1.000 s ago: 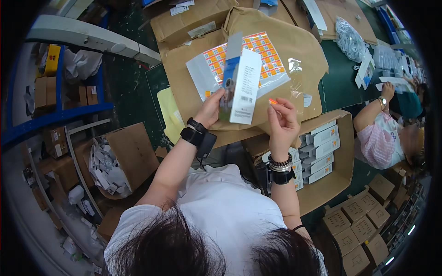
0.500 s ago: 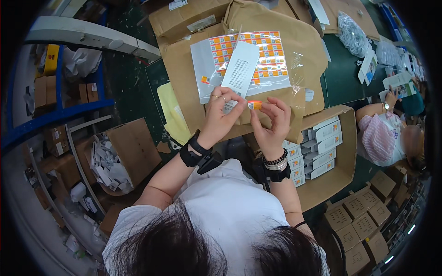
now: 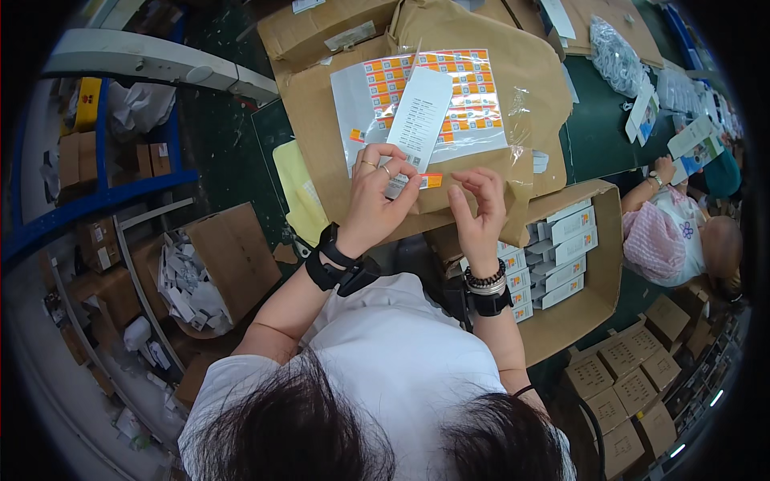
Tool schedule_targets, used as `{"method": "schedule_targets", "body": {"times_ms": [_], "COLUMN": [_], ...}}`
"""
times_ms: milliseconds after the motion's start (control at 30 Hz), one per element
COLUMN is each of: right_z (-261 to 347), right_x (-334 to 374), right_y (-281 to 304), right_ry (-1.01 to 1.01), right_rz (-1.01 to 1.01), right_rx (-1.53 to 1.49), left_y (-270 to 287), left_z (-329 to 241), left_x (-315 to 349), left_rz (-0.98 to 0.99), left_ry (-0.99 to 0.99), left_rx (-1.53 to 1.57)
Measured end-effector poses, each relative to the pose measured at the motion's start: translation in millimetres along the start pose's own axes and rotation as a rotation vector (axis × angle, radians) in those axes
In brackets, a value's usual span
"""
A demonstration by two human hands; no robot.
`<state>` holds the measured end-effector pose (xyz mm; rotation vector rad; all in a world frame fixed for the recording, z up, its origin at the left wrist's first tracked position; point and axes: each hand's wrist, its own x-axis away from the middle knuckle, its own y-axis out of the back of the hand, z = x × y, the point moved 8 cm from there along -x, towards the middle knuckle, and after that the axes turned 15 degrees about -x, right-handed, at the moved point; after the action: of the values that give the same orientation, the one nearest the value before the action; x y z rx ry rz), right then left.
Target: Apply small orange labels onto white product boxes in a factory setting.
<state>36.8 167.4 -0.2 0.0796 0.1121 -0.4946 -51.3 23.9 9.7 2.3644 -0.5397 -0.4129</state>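
My left hand (image 3: 380, 191) is closed over the near end of a flat white carton (image 3: 422, 108) with printed lines, its thumb and fingers curled together. A small orange and white sticker (image 3: 431, 180) juts out beside the thumb tip, at the carton's near right corner. Whether the thumb holds it or it clings to the carton is hidden. To the right, my right hand (image 3: 480, 210) is open and apart from the sticker, fingers bent and holding nothing. Beneath the carton lies a sheet of orange stickers (image 3: 473, 88) on shiny white backing, with one loose sticker at its left.
Brown paper (image 3: 529, 80) covers the work surface. At my right stands an open cardboard box (image 3: 605, 264) holding rows of white cartons (image 3: 561, 264). Yellow cloth (image 3: 298, 196) hangs at the left edge. Another person (image 3: 662, 232) handles a carton at the far right.
The right hand has let go of the sticker and drawn slightly away from it. The sticker has moved a little left, staying beside the left thumb.
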Motion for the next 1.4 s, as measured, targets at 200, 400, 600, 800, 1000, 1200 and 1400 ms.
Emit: {"method": "schedule_targets", "body": {"times_ms": [200, 400, 600, 800, 1000, 1200, 1400], "right_z": [-9, -40, -70, -73, -86, -90, -75], "right_x": [-7, 1, 9, 5, 12, 13, 8], "right_y": [-9, 4, -18, -27, -23, -29, -25], "right_ry": [-0.097, -0.232, -0.374, -0.274, -0.24, -0.261, -0.189], "right_rz": [0.064, -0.134, -0.133, -0.143, -0.176, -0.248, -0.249], "right_rx": [0.004, -0.231, -0.352, -0.242, -0.183, -0.213, -0.262], "left_y": [-3, -17, -60, -71, -87, -91, -102], "left_z": [1, 59, 85, 69, 87, 87, 86], "left_x": [3, 13, 25, 23, 22, 13, 6], "left_rz": [0.095, 0.034, 0.163, 0.166, 0.261, 0.322, 0.341], "left_ry": [-0.09, 0.167, 0.427, 0.476, 0.462, 0.529, 0.661], "left_rx": [-0.02, 0.146, 0.753, 0.844, 0.678, 0.803, 0.93]}}
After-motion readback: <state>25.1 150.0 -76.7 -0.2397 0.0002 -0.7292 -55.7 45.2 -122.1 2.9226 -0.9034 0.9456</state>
